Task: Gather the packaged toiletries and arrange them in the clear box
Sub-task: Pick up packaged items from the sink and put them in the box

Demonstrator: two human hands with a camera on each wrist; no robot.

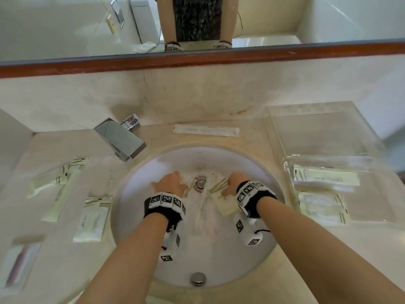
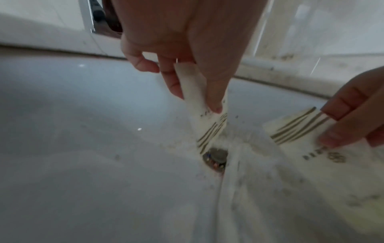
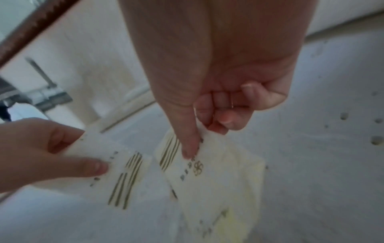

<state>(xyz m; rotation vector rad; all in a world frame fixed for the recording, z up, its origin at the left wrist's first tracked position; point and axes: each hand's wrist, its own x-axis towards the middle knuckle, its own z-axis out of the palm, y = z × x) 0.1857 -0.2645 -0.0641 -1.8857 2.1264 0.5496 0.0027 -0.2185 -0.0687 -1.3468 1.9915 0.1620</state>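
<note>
Toiletry packets are pinched one to each hand down in the sink (image 1: 135,194): the left hand (image 1: 169,183) nips a narrow striped sachet (image 2: 204,118) between thumb and fingers, the right hand (image 1: 233,185) clamps a wider sachet (image 3: 207,172). Both hang by the drain (image 1: 200,183). At three o'clock the clear box (image 1: 328,137) holds two packets, so the job looks barely begun. I count about four packets at nine o'clock and one long packet (image 1: 206,130) at twelve.

Left hand (image 2: 176,41) pinches a striped packet (image 2: 204,121) right above the sink (image 2: 72,131) drain (image 2: 216,158), right hand (image 2: 357,106) grabbing another packet (image 2: 301,131) beside it.
</note>
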